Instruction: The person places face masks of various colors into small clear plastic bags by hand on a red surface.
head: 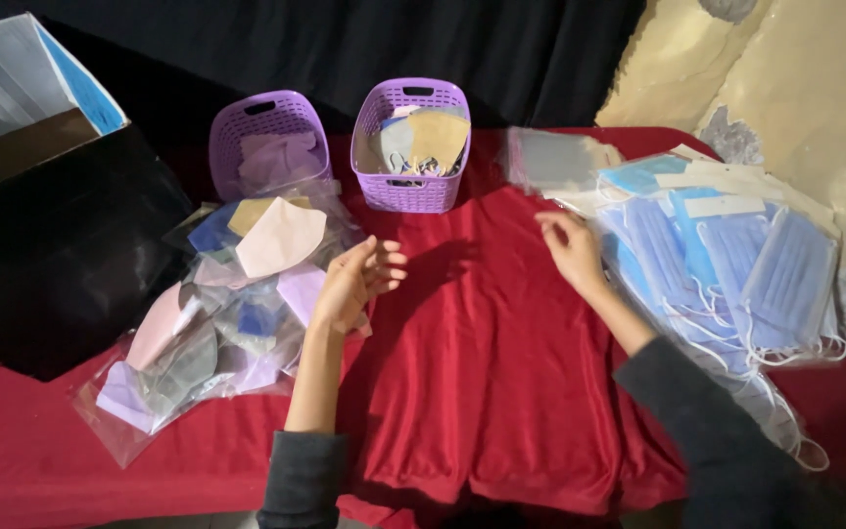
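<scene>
My left hand (354,282) hovers over the red cloth (482,362), fingers spread and holding nothing, right beside a heap of folded masks in clear bags (217,313). My right hand (572,247) is also empty with loose fingers, at the left edge of a pile of blue surgical masks (736,269) with white ear loops. Both forearms wear dark sleeves pushed up.
Two purple plastic baskets stand at the back: the left one (268,137) holds pale masks, the right one (413,147) holds grey and tan masks. A clear bag of grey masks (550,162) lies behind the blue pile. A dark box (41,235) sits at left.
</scene>
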